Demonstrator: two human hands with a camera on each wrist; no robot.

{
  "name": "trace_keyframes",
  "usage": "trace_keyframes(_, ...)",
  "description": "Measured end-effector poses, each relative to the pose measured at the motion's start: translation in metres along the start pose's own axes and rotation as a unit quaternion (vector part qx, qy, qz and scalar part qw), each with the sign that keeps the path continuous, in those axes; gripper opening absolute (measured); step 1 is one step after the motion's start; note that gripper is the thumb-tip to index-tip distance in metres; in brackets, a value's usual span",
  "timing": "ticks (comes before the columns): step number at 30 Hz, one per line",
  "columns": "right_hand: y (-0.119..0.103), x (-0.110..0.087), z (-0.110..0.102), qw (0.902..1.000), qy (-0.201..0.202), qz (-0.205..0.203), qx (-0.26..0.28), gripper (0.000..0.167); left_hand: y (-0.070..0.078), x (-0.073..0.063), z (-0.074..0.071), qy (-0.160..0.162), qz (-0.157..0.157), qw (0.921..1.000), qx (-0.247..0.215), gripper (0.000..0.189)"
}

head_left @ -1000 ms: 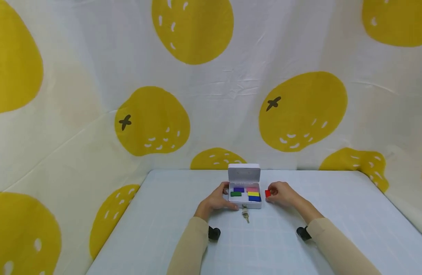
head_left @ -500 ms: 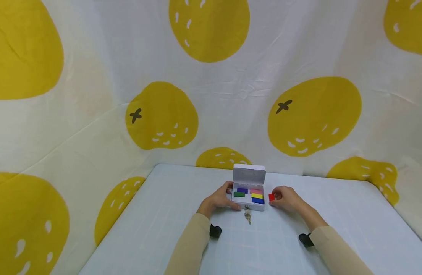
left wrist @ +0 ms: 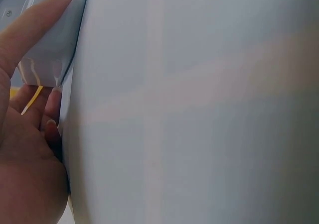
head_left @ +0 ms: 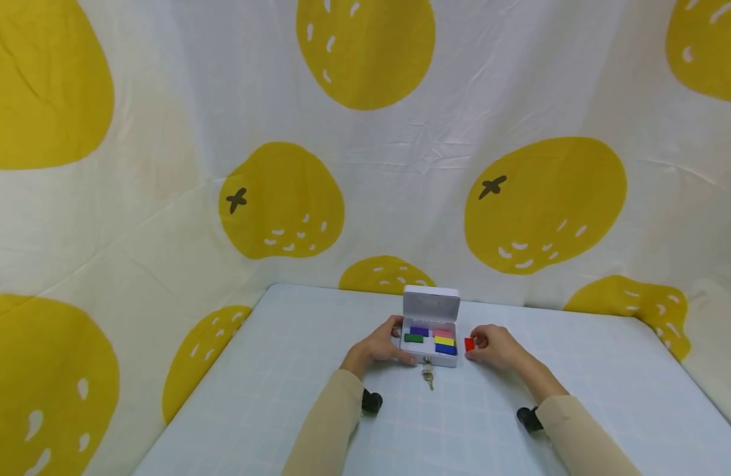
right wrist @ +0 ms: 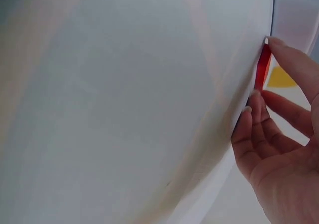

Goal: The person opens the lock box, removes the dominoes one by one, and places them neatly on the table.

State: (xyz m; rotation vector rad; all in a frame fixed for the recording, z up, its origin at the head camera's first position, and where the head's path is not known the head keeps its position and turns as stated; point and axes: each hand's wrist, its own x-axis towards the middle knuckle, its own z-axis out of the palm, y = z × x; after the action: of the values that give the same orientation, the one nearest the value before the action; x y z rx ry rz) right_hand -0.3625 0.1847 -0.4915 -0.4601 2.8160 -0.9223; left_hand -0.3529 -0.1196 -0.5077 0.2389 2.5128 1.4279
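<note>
A small white metal cash box (head_left: pixel 444 361) stands on the table with its lid (head_left: pixel 430 305) raised. My left hand (head_left: pixel 377 344) holds the box at its left side, thumb along the front wall and fingers round the far side. Inside lie a green block (head_left: pixel 413 338), a purple block (head_left: pixel 419 331), a pink block (head_left: pixel 442 333), a yellow block (head_left: pixel 444 341) and a blue block (head_left: pixel 445 349). Just right of the box, my right hand (head_left: pixel 499 346) pinches a red block (head_left: pixel 469 344) between thumb and index finger. In the right wrist view, the red block (right wrist: pixel 262 70) is at the tabletop.
Keys (head_left: pixel 428 377) hang from the lock at the box's front. The table (head_left: pixel 460 430) wears a pale checked cloth. Behind it hangs a white curtain (head_left: pixel 401 198) printed with large yellow fruit. Black wrist cameras are strapped to both arms.
The head view has shifted slightly, so the whole scene sits a little further right. Both hands keep their holds on the box and the red block, with hardly any movement.
</note>
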Motion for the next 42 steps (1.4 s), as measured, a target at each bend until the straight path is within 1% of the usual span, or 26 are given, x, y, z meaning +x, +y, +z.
trace_keyframes(3,0.002,-0.004,0.0,1.0,0.0,0.004,0.003,0.046,0.001,0.0,0.002,-0.005,0.005,0.9999,0.011,0.097)
trace_keyframes(5,0.0,-0.004,-0.002,0.9999,0.0,0.008,0.01,0.048,0.001,0.001,0.002,-0.002,0.006,0.9998,0.019,0.097)
trace_keyframes(7,-0.001,-0.004,-0.005,0.9999,-0.001,0.002,0.012,0.049,0.002,0.001,0.001,0.003,0.008,0.9998,0.02,0.097)
trace_keyframes(11,-0.001,-0.008,-0.007,0.9999,-0.004,0.006,0.014,0.052,0.002,0.003,0.005,0.001,0.007,0.9998,0.019,0.098)
trace_keyframes(16,-0.005,-0.011,-0.007,0.9999,-0.013,0.009,0.007,0.055,-0.001,0.001,0.007,-0.007,0.005,0.9999,0.009,0.099)
trace_keyframes(21,-0.007,-0.014,-0.007,1.0,-0.007,-0.002,-0.004,0.058,-0.002,0.0,0.009,-0.003,-0.002,1.0,0.007,0.1)
trace_keyframes(26,-0.012,-0.015,-0.011,0.9998,0.004,-0.015,-0.012,0.06,-0.001,0.002,0.007,0.003,-0.003,1.0,0.007,0.099)
trace_keyframes(34,-0.024,-0.018,-0.017,0.9994,0.015,-0.032,-0.006,0.06,0.001,0.004,0.004,0.006,0.0,0.9999,0.008,0.1)
trace_keyframes(42,-0.034,-0.02,-0.014,0.9982,0.021,-0.057,-0.005,0.057,0.0,0.001,0.003,0.004,0.005,1.0,0.002,0.1)
